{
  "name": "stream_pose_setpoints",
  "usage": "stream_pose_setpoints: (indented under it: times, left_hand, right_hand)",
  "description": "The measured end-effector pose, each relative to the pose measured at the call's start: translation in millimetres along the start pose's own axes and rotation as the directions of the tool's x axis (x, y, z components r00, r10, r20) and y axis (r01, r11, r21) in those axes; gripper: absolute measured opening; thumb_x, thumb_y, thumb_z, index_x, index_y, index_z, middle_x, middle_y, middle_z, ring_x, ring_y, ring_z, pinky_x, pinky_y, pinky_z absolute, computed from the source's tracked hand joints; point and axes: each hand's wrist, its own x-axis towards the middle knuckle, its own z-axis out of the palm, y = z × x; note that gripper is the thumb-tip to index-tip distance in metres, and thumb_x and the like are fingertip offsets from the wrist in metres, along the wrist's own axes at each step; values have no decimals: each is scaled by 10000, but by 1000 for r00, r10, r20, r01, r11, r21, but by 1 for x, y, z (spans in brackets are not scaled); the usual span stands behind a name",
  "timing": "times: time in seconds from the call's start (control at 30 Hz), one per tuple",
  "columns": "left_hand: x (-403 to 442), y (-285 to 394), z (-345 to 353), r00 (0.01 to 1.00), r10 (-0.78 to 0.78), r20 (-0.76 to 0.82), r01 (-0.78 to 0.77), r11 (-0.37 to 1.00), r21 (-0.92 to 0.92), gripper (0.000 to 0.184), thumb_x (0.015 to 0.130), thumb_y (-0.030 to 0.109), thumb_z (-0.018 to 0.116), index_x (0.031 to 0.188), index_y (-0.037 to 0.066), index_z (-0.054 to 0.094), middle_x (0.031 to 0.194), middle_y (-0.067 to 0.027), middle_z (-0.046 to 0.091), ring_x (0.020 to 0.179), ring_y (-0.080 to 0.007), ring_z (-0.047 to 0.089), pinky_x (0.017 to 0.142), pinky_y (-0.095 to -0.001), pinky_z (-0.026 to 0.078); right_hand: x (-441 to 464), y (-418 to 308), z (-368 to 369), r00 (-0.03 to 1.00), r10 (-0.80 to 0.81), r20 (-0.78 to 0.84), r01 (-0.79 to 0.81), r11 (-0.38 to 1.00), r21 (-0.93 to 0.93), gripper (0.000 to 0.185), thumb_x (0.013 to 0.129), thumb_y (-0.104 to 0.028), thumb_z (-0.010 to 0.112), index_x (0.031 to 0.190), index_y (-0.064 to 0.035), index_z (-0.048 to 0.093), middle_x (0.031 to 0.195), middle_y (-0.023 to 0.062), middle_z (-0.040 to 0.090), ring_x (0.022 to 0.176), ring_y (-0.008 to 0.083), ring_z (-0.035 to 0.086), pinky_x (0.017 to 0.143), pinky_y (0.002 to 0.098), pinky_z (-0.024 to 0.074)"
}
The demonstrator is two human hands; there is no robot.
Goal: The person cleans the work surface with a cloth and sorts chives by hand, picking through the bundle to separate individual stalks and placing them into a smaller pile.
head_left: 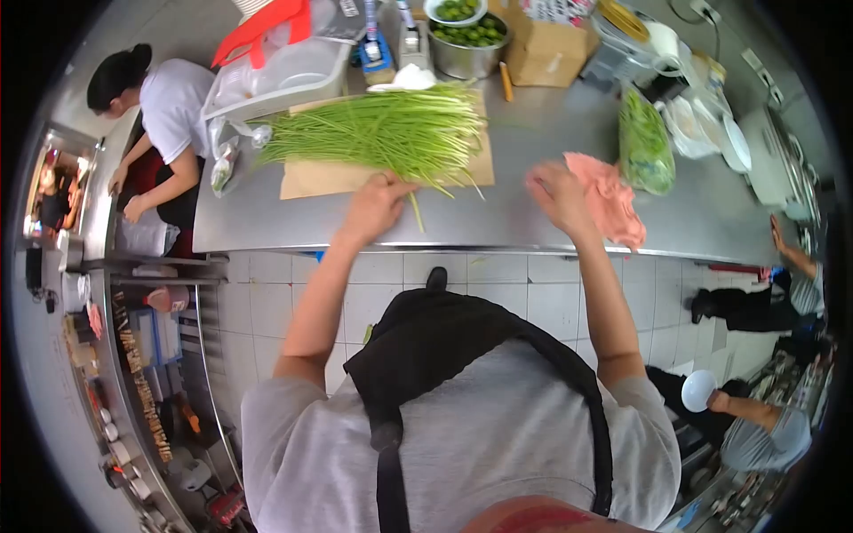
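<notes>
A wide heap of long green stalks (382, 129) lies on brown paper (311, 182) on the steel table. At the heap's front edge my left hand (378, 206) has its fingers curled at a few stalks; what it grips, if anything, is too small to make out. My right hand (558, 197) is over the table to the right of the paper, beside a crumpled pink cloth (609, 200). Its fingers are bent and blurred, and nothing shows clearly in them. One loose stalk (417, 213) hangs forward next to my left hand.
Behind the stalks are a white bin (306, 75), a metal pot of green fruit (468, 60), an orange-handled tool (506, 82) and a cardboard box (546, 55). Bagged greens (646, 147) lie right. One person (173, 111) bends at the left; others are at the right.
</notes>
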Motion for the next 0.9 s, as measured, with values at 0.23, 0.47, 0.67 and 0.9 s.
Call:
stream_pose_setpoints:
  times: [0.23, 0.47, 0.67, 0.9]
  left_hand:
    - [-6, -10, -9, 996, -34, -81, 24, 992, -125, 426, 647, 36, 540, 1069, 93, 540, 960, -157, 550, 907, -328, 514, 787, -398, 423]
    - [-22, -39, -8, 877, -317, -360, 301, 948, -103, 301, 677, 75, 530, 977, 48, 514, 942, -172, 501, 875, -335, 480, 749, -404, 426]
    - [-25, -53, -8, 776, -398, -490, 502, 860, 97, 283, 643, 86, 536, 909, -2, 500, 934, -199, 484, 911, -344, 452, 767, -404, 411]
    - [-34, -49, -12, 795, -472, -381, 562, 810, 169, 277, 643, 117, 531, 891, -1, 490, 959, -212, 481, 892, -364, 462, 776, -426, 406]
  right_hand:
    - [180, -35, 79, 961, -277, 17, 277, 953, -126, 209, 758, -85, 434, 861, -42, 611, 921, 141, 586, 894, 278, 535, 789, 392, 414]
    - [208, -14, 105, 931, -297, 210, 328, 936, -127, 145, 710, -90, 532, 849, -76, 570, 742, 156, 576, 701, 339, 554, 611, 411, 426]
    - [212, -14, 100, 887, -347, 304, 386, 919, -77, 196, 705, -107, 549, 901, -102, 570, 816, 156, 574, 793, 336, 541, 696, 421, 418]
    - [193, -20, 96, 875, -381, 300, 424, 901, -94, 154, 786, -150, 443, 834, -96, 580, 723, 181, 570, 715, 357, 551, 642, 453, 425]
